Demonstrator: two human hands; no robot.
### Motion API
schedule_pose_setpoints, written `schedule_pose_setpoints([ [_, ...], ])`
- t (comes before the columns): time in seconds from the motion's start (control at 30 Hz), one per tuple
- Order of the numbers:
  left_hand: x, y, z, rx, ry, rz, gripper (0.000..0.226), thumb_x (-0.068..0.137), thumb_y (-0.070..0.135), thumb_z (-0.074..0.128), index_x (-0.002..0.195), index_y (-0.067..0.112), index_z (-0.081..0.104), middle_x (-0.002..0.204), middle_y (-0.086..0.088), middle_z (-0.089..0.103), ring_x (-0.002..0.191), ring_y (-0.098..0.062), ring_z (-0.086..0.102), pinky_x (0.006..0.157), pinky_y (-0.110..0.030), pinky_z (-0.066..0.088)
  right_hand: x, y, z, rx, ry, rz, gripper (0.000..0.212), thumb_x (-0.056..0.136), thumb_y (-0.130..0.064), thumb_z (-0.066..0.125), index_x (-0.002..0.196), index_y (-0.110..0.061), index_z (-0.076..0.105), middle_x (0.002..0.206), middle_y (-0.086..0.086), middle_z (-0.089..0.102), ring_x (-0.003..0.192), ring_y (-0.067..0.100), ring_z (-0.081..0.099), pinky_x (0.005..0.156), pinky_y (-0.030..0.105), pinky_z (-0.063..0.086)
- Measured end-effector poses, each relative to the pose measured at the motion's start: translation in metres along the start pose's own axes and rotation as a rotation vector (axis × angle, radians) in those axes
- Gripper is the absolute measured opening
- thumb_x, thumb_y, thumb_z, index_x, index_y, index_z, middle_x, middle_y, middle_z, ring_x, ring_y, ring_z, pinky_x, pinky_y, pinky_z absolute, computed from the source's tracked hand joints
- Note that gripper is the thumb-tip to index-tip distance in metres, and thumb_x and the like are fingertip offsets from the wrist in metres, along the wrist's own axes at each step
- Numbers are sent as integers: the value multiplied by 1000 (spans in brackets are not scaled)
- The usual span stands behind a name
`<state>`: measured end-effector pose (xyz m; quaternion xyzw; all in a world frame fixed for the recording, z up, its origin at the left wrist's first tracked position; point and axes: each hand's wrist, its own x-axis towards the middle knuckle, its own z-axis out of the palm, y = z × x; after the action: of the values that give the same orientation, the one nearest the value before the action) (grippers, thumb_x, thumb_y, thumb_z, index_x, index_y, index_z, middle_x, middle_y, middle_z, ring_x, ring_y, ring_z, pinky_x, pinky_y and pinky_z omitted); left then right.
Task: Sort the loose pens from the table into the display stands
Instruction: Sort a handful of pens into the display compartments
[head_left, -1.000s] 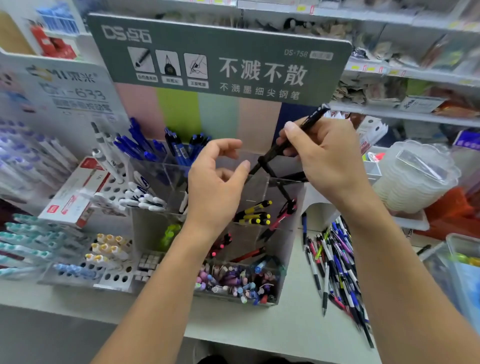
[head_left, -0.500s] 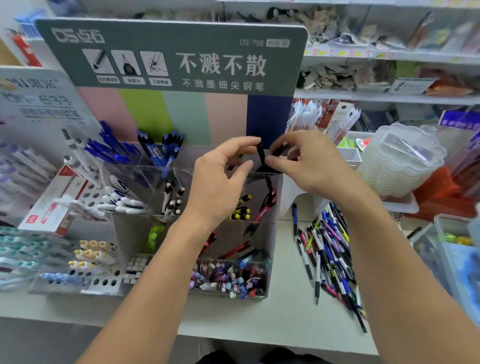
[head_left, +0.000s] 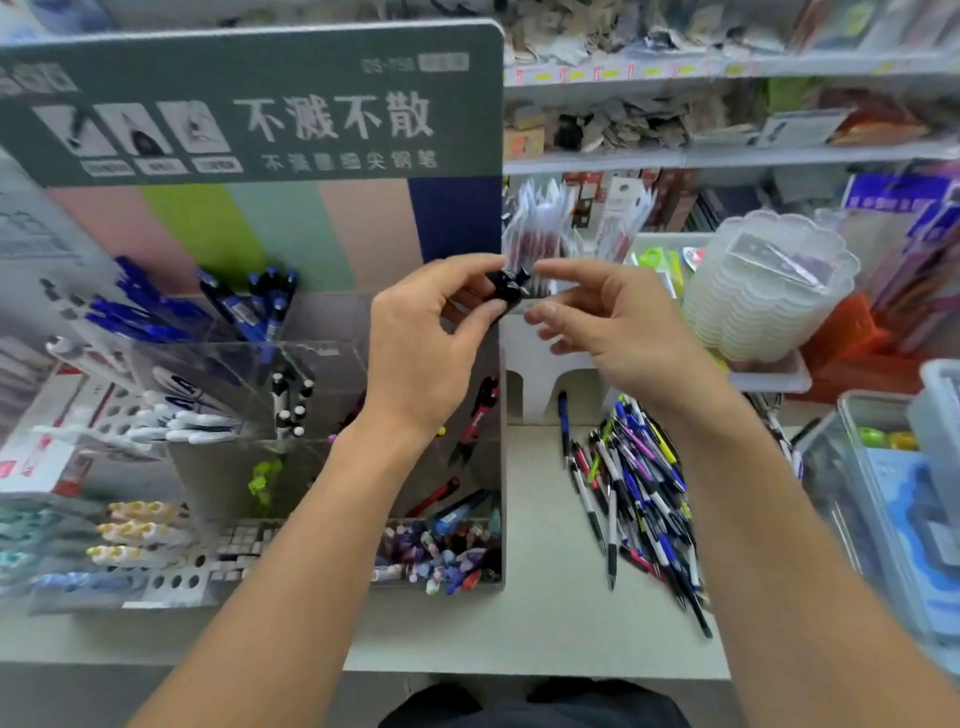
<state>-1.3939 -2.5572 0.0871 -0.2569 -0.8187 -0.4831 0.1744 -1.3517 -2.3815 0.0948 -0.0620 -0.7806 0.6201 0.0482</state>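
- Our left hand (head_left: 423, 353) pinches the tops of a few black pens (head_left: 511, 285) between thumb and forefinger, just above the back right corner of the clear stand (head_left: 332, 358).
- Our right hand (head_left: 605, 332) hovers just beside them, fingers loosely spread and holding nothing, close enough to steady the bunch.
- The lower part of the pens is hidden behind the left hand, so we cannot tell how deep they sit in the stand.
- To do this well, we should keep the pens upright and together, guide the tips into one compartment, and let go only once they rest on the bottom.
- Right of the stand, the loose pile (head_left: 636, 488) lies on the table (head_left: 540, 623), with plenty left to sort.
- We judge the pile should be picked by colour, so that each bunch matches its compartment.
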Motion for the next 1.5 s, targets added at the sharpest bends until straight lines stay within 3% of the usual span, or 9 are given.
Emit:
schedule_pose_setpoints([
  [0.13,-27,22,19,77,198,104,19,88,7,76,105,6,68,93,-4,64,77,-10,57,70,-16,47,-19,27,-43,-42,180,9,21,95,-8,67,116,-10,69,87,11,73,73,12,67,64,20,56],
  [0.23,-60,28,59,-12,-51,102,11,88,7,75,96,8,67,82,-1,62,69,-14,57,62,-27,49,-32,80,-62,-132,242,205,10,91,-8,71,101,-8,71,76,7,68,65,14,66,63,28,58],
  [0.37,-106,-3,137,55,-472,-312,21,89,23,73,109,19,66,98,5,63,87,-12,58,82,-35,52,-51,161,-65,-536,206,401,15,81,-21,82,92,-19,72,77,-7,67,76,13,66,71,28,53],
  [0.53,-112,-55,200,247,-598,-773,58,91,47,67,135,13,50,131,-10,56,122,-30,54,96,-36,46,-70,207,-74,-758,232,444,54,84,-38,78,128,-14,61,119,8,61,112,27,56,93,40,51],
  [0.7,-106,-74,245,257,-709,-1106,96,74,57,80,144,10,34,126,-5,41,113,-26,50,83,-31,43,-68,244,-79,-801,89,581,74,84,-50,74,138,-14,40,135,11,43,114,29,55,86,40,51],
  [0.83,-124,-79,264,342,-661,-1062,117,64,55,87,151,11,22,150,-12,32,134,-33,45,103,-38,44,-66,260,-76,-789,102,528,76,85,-47,76,141,-12,37,137,11,42,113,31,58,83,35,47],
  [1.13,-133,-74,259,314,-734,-1126,129,56,63,89,152,11,20,153,-9,23,138,-33,40,105,-45,49,-77,250,-73,-649,174,529,62,91,-42,71,141,-14,47,134,7,53,120,26,56,92,38,49],
  [1.33,-147,-76,248,339,-739,-1076,127,55,49,96,150,13,21,152,-10,28,138,-32,39,108,-41,45,-115,235,-78,-769,-144,778,44,72,-46,87,75,-9,63,67,5,65,62,21,64,56,32,52],
  [1.5,-158,-90,234,275,-677,-992,97,62,31,95,138,14,37,131,-8,50,116,-27,56,91,-33,49,-121,252,-44,-877,-241,771,41,76,-26,83,65,-15,45,64,3,52,57,22,53,49,26,37],
])
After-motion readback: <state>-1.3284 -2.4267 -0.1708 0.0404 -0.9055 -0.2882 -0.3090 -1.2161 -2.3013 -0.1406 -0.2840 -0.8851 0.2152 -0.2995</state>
